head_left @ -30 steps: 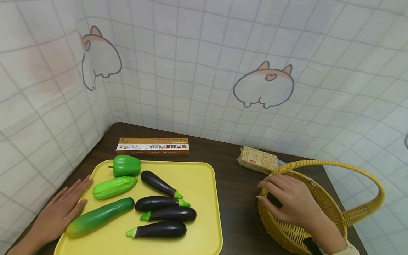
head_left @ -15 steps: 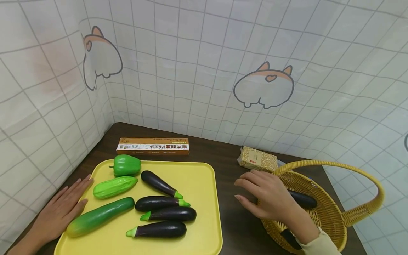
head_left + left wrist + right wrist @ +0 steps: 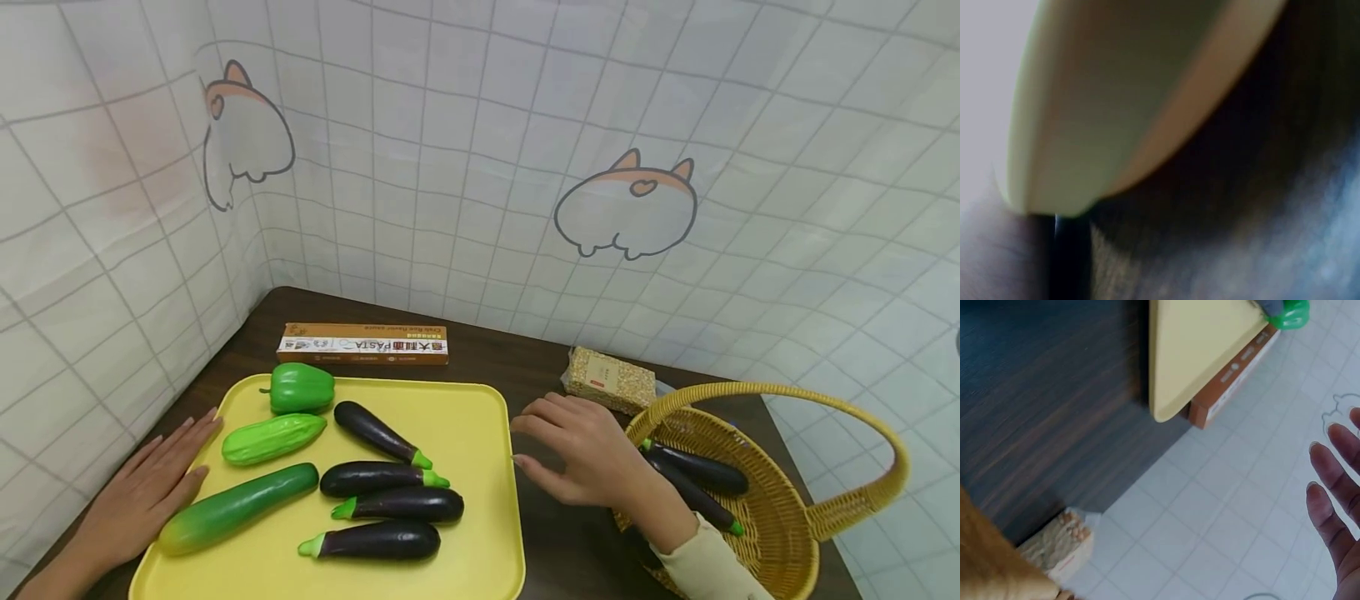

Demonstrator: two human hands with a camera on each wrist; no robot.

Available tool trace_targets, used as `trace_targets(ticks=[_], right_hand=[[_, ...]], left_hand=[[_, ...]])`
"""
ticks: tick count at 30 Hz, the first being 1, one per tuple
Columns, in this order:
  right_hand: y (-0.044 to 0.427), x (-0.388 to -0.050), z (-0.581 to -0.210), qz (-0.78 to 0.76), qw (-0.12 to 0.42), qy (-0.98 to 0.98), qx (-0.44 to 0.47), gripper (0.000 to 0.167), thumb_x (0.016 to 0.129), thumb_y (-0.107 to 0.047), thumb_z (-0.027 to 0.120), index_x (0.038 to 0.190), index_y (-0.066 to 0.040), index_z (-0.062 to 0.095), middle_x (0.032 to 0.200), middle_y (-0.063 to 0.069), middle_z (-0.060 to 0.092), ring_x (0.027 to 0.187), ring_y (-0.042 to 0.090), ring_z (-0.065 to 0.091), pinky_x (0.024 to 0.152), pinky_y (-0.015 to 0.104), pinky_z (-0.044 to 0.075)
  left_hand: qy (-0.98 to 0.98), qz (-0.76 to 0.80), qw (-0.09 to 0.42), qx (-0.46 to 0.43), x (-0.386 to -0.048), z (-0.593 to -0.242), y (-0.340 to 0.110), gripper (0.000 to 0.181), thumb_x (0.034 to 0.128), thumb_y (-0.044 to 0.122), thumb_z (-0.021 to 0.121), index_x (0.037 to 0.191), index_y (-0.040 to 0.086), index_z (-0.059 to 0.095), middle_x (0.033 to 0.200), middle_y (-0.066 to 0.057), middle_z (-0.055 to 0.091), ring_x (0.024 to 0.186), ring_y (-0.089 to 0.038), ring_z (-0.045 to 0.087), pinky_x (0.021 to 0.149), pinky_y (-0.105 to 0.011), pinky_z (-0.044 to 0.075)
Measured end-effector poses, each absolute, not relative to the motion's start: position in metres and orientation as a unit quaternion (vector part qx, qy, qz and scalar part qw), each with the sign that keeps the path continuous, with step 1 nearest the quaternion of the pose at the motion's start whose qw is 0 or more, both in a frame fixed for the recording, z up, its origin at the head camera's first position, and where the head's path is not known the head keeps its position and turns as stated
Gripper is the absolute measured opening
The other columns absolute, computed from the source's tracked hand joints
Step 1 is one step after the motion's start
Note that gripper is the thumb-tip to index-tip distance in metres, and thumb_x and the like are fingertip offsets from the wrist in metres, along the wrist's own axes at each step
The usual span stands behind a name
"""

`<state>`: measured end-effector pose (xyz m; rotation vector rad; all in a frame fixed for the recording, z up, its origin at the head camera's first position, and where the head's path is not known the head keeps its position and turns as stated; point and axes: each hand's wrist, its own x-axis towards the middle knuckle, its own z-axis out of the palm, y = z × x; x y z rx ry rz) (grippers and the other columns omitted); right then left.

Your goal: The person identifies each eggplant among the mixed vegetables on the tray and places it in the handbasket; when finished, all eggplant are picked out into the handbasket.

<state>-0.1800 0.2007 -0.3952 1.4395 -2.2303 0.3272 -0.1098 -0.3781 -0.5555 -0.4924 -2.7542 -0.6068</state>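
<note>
In the head view my left hand [image 3: 150, 492] rests with extended fingers along the left rim of a yellow tray [image 3: 480, 433]. A cucumber [image 3: 240, 508], a light green ridged gourd [image 3: 273, 439], a green bell pepper [image 3: 302, 388] and several eggplants [image 3: 382, 540] lie on that tray. Between tray and basket, my right hand [image 3: 581, 450] hangs over the dark table, fingers loosely bent and holding nothing. Behind its forearm stands a yellow wicker basket [image 3: 780, 533] with eggplants [image 3: 708, 471] inside, partly hidden by the arm. The right wrist view shows the fingers [image 3: 1329, 472] apart.
A pasta box [image 3: 363, 344] lies behind the tray. Near the basket's back left rim sits a packet of grains [image 3: 609, 379]. The basket's tall arched handle [image 3: 825, 408] rises on the right. A tiled-pattern cloth wall [image 3: 420, 192] bounds the table [image 3: 502, 350].
My right hand has moved left out of the basket toward the tray, uncovering eggplants inside. The left hand has stayed on the tray's rim.
</note>
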Motion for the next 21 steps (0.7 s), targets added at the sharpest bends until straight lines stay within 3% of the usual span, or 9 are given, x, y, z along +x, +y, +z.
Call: trace_targets(ticks=[10,21], right_hand=[[0.176,-0.186,-0.401,0.110,0.214,-0.820,0.519,0.037,0.104,-0.044,0.061,0.127,-0.016,0.070,0.111,-0.003,0.069,0.088,0.014,0.063,0.070,0.036,0.057],[0.149,-0.208,-0.409,0.073,0.211,-0.807,0.547,0.045,0.104,-0.043,0.063,0.136,-0.011,0.064,0.116,0.001,0.070,0.094,0.015,0.066,0.074,0.035,0.058]], left_hand=[[-0.955,-0.205,0.133,-0.169,-0.109,-0.554,-0.378,0.066,0.1118,0.023,0.057,0.171,0.021,0.027,0.174,-0.001,0.025,0.158,-0.009,0.007,0.123,-0.025,-0.007],[-0.954,-0.209,0.134,-0.169,-0.110,-0.554,-0.378,0.066,0.1113,0.023,0.057,0.170,0.021,0.027,0.173,-0.001,0.026,0.159,-0.011,0.009,0.123,-0.025,-0.006]])
